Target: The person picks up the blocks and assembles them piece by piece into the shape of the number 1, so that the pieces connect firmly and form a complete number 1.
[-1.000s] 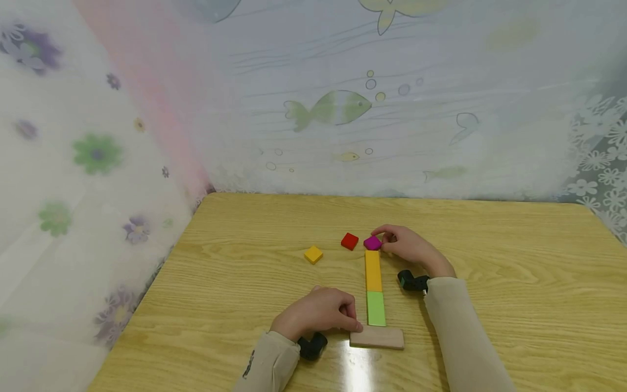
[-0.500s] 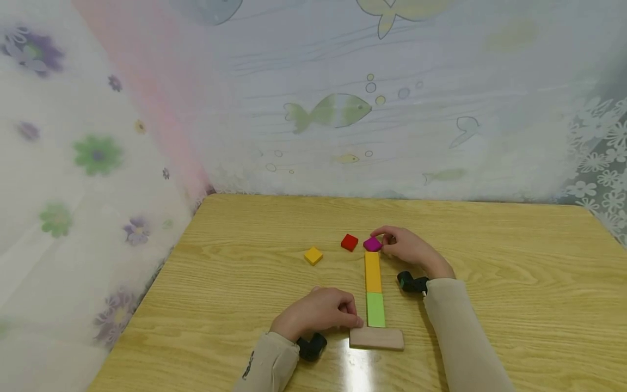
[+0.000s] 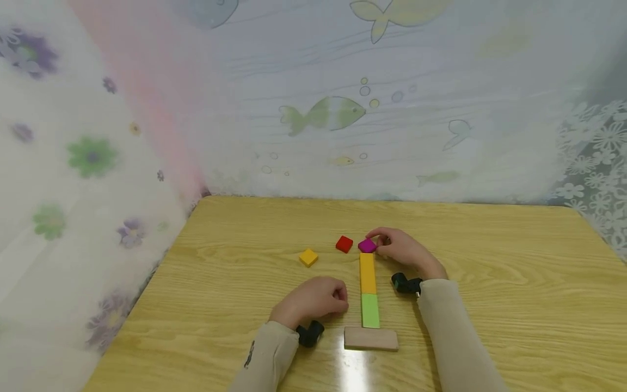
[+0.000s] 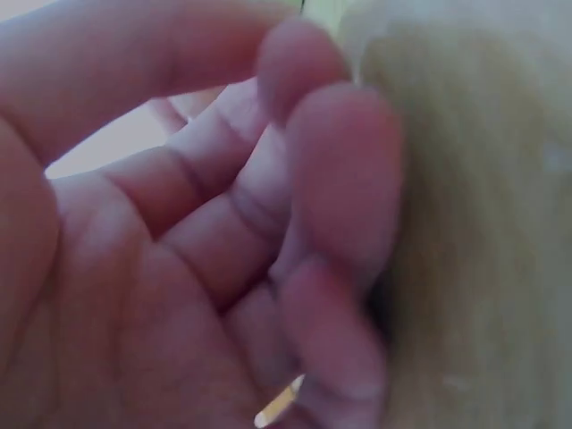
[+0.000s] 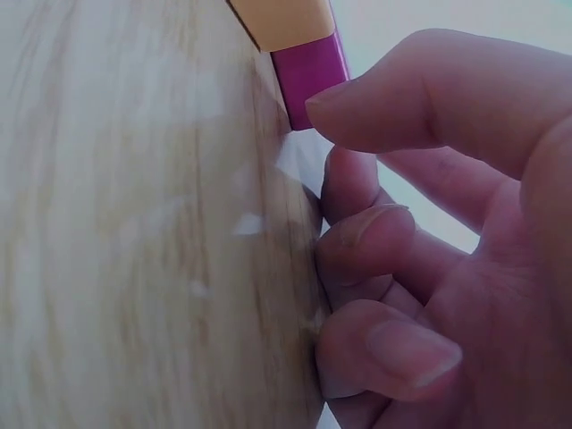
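In the head view, flat blocks form a line: a purple block (image 3: 367, 246) at the far end, an orange block (image 3: 367, 272), then a green block (image 3: 370, 311). A bare wooden block (image 3: 370, 338) lies crosswise at the near end. My right hand (image 3: 403, 251) pinches the purple block, index finger at its far side and thumb at its right. The right wrist view shows the thumb on the purple block (image 5: 310, 80), which abuts the orange one. Left of the line, my left hand (image 3: 313, 298) has curled fingers and holds nothing; its wrist view shows them bent inward.
Left of the purple block lie a red block (image 3: 344, 244) and, farther left, a yellow block (image 3: 308, 257). All rest on a wood-grain table (image 3: 514, 283). A patterned curtain (image 3: 313, 71) hangs behind the far edge, another along the left.
My left hand has left the wooden block's corner and moved a little away from me. My right hand stays at the purple block; the whole view has shifted slightly.
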Motion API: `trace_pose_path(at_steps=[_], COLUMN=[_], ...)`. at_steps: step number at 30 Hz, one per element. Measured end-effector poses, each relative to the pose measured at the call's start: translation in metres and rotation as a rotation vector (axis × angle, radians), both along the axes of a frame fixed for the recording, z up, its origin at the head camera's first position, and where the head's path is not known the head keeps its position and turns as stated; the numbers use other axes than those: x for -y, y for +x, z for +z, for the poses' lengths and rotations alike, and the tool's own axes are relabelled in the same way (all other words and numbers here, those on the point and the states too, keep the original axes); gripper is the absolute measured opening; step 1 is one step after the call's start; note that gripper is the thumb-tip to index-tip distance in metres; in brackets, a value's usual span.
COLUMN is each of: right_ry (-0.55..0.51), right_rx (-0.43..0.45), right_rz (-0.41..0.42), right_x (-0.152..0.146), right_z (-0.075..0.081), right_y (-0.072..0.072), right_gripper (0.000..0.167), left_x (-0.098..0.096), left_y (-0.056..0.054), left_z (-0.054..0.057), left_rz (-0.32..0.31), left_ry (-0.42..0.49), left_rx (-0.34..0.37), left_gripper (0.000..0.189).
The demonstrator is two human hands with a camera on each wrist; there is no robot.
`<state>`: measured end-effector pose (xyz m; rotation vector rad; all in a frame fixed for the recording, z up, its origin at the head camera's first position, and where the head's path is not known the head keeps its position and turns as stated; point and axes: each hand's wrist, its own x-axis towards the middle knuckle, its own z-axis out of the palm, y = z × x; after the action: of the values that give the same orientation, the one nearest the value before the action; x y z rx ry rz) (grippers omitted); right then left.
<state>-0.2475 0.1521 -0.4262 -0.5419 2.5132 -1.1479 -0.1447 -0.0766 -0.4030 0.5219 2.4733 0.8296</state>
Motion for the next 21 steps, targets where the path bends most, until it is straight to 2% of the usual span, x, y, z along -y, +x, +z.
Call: trace_pose_path(at_steps=[5, 12, 16, 21], right_ry=[-0.007, -0.002, 0.0, -0.002], right_rx=[-0.001, 0.002, 0.003, 0.01], right_rz=[-0.008, 0.005, -0.005, -0.019], right_x=[-0.002, 0.001, 0.001, -0.001], right_z=[0.0, -0.003, -0.003, -0.004], right_y=[0.0, -0.002, -0.002, -0.002], right_gripper=[0.036, 0.04, 0.039, 0.038], left_x=[0.001, 0.004, 0.004, 0.003], left_y=[-0.011, -0.025, -0.033, -0.045], left_z=[0.0, 0.0, 0.003, 0.006], left_rz=[0.003, 0.055, 0.102, 0.147], left_ry=[0.034, 0.133, 0.117, 0.073], left_rx=[0.053, 0.15, 0.123, 0.034], left_gripper=[0.005, 0.015, 0.019, 0.022])
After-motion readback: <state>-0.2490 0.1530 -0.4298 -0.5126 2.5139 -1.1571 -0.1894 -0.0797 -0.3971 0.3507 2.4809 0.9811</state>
